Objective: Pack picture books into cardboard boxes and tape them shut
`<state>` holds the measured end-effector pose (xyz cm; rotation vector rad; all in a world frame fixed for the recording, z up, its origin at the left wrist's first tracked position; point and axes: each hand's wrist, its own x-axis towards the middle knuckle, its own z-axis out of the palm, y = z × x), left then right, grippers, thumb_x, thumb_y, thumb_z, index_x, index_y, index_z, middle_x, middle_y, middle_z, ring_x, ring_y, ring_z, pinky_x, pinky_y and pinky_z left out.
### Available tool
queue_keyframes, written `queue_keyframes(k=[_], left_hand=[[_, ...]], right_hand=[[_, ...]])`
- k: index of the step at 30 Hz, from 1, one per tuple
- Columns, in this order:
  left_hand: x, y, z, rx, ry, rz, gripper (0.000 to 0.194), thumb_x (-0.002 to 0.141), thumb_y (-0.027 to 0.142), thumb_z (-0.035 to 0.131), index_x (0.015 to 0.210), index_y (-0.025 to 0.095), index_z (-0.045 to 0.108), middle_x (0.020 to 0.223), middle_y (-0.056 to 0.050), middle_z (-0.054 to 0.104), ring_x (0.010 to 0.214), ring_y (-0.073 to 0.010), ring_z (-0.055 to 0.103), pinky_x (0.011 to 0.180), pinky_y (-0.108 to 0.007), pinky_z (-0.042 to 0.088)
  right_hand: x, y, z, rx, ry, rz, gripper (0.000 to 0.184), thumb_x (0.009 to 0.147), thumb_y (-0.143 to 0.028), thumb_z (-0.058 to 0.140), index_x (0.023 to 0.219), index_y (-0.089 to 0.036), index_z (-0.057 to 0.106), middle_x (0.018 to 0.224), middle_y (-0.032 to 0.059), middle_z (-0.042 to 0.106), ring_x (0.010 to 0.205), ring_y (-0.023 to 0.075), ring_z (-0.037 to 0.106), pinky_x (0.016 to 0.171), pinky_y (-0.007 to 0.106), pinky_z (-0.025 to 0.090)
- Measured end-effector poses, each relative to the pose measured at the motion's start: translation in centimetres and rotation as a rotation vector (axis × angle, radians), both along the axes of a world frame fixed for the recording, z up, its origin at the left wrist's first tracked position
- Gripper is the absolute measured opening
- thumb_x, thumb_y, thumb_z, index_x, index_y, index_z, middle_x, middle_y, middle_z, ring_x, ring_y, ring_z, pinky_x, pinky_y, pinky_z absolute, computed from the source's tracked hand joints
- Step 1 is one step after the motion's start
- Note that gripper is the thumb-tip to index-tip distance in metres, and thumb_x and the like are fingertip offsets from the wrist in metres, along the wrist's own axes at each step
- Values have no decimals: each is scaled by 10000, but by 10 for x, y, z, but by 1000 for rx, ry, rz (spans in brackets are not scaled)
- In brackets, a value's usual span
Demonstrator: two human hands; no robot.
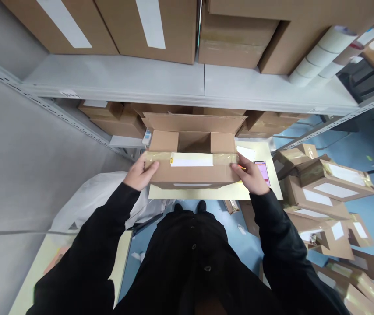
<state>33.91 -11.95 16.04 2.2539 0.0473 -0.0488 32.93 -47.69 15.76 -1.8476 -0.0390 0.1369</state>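
An open cardboard box (193, 175) is held at both ends, above a pale yellow table. Its far flap stands up, and clear tape with a white label runs along the near upper edge. My left hand (141, 171) grips the left end, thumb on the near face. At the right end my right hand (252, 173) holds on with its thumb on the front; an orange-red thin item shows beside those fingers. Most of the box's inside is in shadow. A phone with a pink screen (263, 173) lies on the table (220, 193) just right of my right hand.
Large cartons (147, 30) and stacked tape rolls (321, 54) stand on the grey shelf (121, 74) above. More boxes (118, 118) sit beneath it. Taped boxes (334, 179) pile up at right on the blue floor. A white plastic bag (88, 201) bulges at left.
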Motion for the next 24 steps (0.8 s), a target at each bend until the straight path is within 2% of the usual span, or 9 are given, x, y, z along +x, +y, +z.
queue_keyframes(k=[3,5,7,10,12,14,18,22,24], left_hand=[[-10,5,36,101,-24,16,633,808,477,503,1373,208,406,1257,-45,593,1171,-240,534,1027,-375,393],[-4,4,44,138,-42,35,635,808,472,508,1377,212,403,1258,-42,593,1173,-247,533,1022,-382,400],[8,0,34,140,-72,51,651,806,461,519,1393,215,380,1265,-43,588,1179,-242,529,1027,-380,397],[22,-9,-8,82,-74,53,672,815,434,509,1420,203,330,1281,-59,578,1182,-222,533,1027,-364,397],[17,-14,-38,52,18,34,663,826,411,486,1426,185,318,1282,-75,579,1178,-222,542,1018,-365,405],[4,-16,-56,87,99,39,659,826,423,486,1420,184,332,1280,-83,581,1179,-243,544,1007,-382,416],[-7,-18,-59,168,128,48,688,827,433,489,1439,190,289,1278,-88,582,1165,-267,556,980,-401,438],[15,-20,-51,198,125,78,693,828,411,489,1444,176,272,1278,-98,581,1172,-275,551,989,-407,429],[20,-19,-52,191,136,61,691,826,408,490,1443,185,274,1286,-91,575,1176,-270,547,995,-403,425]], right_hand=[[-8,-1,33,-32,1,3,666,837,-482,555,1406,-178,389,1323,75,557,1138,259,575,955,412,489],[-3,0,40,-60,-20,-1,668,843,-483,547,1407,-162,388,1337,84,542,1138,260,573,950,406,492],[9,1,32,-82,-51,-28,677,846,-481,537,1416,-154,371,1359,96,520,1149,260,567,954,407,487],[21,0,-3,-116,-56,-86,699,843,-458,533,1433,-142,334,1364,111,514,1178,259,551,985,413,462],[18,-2,-30,-183,-1,-125,689,826,-440,550,1417,-137,369,1344,115,533,1203,264,535,1017,423,433],[7,-5,-50,-231,49,-122,670,818,-421,558,1405,-143,394,1339,111,539,1224,265,519,1035,423,417],[-1,-5,-65,-210,61,-64,662,847,-389,518,1434,-140,339,1353,103,527,1184,254,555,1003,402,454],[19,-3,-62,-296,54,-159,656,832,-395,525,1409,-120,382,1300,116,573,1168,260,565,1008,412,442],[22,-2,-59,-321,52,-136,640,827,-403,526,1383,-104,424,1276,126,590,1185,262,551,1018,409,433]])
